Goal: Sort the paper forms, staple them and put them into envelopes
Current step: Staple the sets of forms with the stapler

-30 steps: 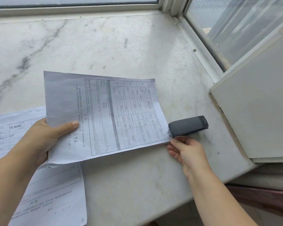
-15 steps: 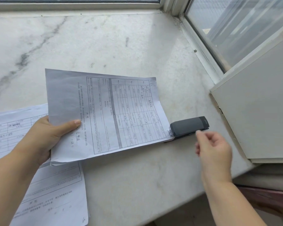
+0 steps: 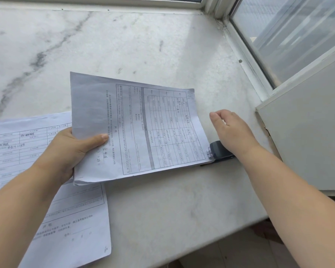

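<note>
left hand (image 3: 74, 149) pinches forms (image 3: 135, 130); right hand (image 3: 234, 130) presses stapler (image 3: 218, 150) on their corner.

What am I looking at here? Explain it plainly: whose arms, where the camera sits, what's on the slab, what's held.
No machine: a person's bare arms, filmed by a camera worn on their head, looking down. The left hand grips a sheaf of forms, whose lower right corner sits in the mouth of a grey stapler. The right hand, fingers relaxed, is over the stapler; whether it presses it is hidden. More forms lie flat on the marble sill, partly under the held ones. A window is at the right.
</note>
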The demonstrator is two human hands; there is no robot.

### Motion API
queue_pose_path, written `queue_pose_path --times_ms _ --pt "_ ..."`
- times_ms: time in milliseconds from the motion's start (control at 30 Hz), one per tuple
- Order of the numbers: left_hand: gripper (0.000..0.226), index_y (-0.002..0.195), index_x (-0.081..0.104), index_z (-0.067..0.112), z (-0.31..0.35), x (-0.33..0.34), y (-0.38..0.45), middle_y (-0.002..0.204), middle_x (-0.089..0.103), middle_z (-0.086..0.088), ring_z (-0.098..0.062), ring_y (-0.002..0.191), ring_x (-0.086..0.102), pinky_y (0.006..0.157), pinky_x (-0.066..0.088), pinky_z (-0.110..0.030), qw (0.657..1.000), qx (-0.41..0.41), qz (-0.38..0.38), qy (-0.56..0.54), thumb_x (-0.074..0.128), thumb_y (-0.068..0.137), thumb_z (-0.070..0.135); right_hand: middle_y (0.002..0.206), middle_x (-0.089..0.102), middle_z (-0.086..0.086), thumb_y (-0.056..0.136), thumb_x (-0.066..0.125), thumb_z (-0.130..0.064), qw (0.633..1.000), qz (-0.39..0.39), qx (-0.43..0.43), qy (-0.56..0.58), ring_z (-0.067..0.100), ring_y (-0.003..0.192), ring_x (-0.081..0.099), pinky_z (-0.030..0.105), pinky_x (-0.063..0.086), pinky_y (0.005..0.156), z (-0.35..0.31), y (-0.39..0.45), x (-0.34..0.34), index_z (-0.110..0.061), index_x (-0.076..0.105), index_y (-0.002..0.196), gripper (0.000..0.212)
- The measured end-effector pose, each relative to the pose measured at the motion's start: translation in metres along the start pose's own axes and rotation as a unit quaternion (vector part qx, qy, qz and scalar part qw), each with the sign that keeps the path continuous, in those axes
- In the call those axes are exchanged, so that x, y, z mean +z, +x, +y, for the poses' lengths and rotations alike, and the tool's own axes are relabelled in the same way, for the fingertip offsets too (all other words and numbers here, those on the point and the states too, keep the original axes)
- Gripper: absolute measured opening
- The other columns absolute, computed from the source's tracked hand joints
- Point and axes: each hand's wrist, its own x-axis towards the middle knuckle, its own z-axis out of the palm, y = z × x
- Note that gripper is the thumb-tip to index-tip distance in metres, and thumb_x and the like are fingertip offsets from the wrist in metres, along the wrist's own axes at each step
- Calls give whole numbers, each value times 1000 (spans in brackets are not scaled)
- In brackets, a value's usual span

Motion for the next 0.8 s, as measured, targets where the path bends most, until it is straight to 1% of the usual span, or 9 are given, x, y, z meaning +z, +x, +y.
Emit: queue_pose_path --times_ms 133,267,400,500,633,800 --pt "27 100 68 11 -1 3 1 85 76 -3 -19 70 73 55 58 -30 1000 -1 2 0 74 74 5 124 59 5 100 37 -48 1000 -4 10 -16 23 113 53 37 41 96 0 2 3 -20 59 117 40" --pt "28 100 69 12 0 7 2 86 76 -3 -20 72 73 58 59 -33 1000 -3 -3 -1 75 73 6 125 60 3 100 37 -50 999 -12 19 -39 22 115 53 36 40 93 -1 3 5 -21 58 121 42" --pt "29 99 68 12 2 7 2 85 76 -3 -19 71 73 55 58 -31 1000 -7 -10 -10 74 72 6 127 60 3 99 38 -50 998 -13 25 -47 21 117 53 36 40 94 -1 4 4 -21 58 121 42" --pt "24 97 68 13 2 6 1 82 76 -2 -18 68 73 53 57 -30 1000 -9 -8 -12 73 74 4 128 59 2 100 37 -50 998 -18 29 -53 21 117 53 36 40 94 -2 3 4 -21 57 122 42" --pt "24 96 69 12 1 5 2 83 76 -3 -20 69 73 54 58 -32 1000 -13 -9 -10 74 73 5 128 60 1 100 38 -50 998 -23 32 -53 21 116 53 36 40 94 -4 3 4 -20 57 122 42" --pt "23 94 69 13 0 5 4 81 76 -1 -18 68 73 53 57 -29 1000 -8 -8 -7 74 74 5 127 61 2 99 40 -49 998 -18 27 -45 21 116 54 37 41 97 -4 3 5 -19 58 120 41"
